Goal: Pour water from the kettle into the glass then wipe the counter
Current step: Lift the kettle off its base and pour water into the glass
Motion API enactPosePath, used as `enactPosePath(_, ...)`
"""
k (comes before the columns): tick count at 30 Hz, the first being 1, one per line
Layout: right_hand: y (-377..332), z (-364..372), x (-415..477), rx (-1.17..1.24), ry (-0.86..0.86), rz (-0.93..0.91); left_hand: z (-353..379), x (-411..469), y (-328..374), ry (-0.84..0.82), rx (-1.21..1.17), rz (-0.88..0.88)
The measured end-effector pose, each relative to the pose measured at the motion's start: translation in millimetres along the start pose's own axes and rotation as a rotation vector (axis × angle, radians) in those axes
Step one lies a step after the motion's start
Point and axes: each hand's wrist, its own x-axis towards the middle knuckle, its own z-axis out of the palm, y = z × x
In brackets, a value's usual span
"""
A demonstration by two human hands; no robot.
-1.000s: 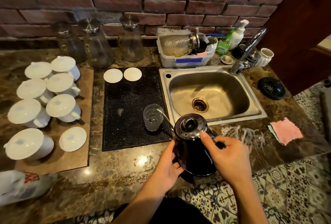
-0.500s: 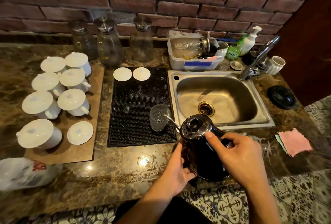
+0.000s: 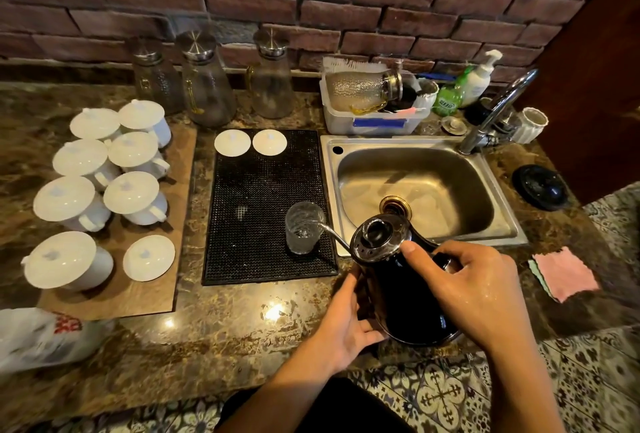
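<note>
A black gooseneck kettle (image 3: 403,297) with a steel lid is tilted to the left over the counter's front edge. Its thin spout reaches over the rim of a clear glass (image 3: 303,227) that stands on the black mat (image 3: 256,204). A little water lies in the glass. My right hand (image 3: 474,290) grips the kettle's handle, thumb near the lid. My left hand (image 3: 346,325) is pressed against the kettle's lower left side. A pink cloth (image 3: 564,276) lies on the marble counter (image 3: 225,328) to the right.
A steel sink (image 3: 415,190) with a tap (image 3: 498,106) sits right of the mat. White lidded cups (image 3: 135,197) crowd a brown board on the left. Glass carafes (image 3: 207,86) and a dish tub (image 3: 374,120) line the brick wall. A plastic bag (image 3: 38,339) lies front left.
The kettle has tipped further to the left and its spout now reaches over the glass rim. Both hands stay on the kettle. The camera has moved closer.
</note>
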Motion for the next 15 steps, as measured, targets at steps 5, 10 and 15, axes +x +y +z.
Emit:
enactPosePath(5, -2.9, 0.1, 7.0, -0.051, -0.001, -0.003, 4.2, -1.4, 4.8, -0.011, 0.005, 0.024)
enactPosePath(10, -6.8, 5.6, 16.2, -0.136, -0.002, -0.036, 5.5, -1.1, 4.3, -0.030, -0.043, 0.013)
enactPosePath(15, -12.0, 6.5, 19.7, -0.189, -0.015, -0.047, 5.4, 0.6, 4.7, -0.079, -0.080, 0.015)
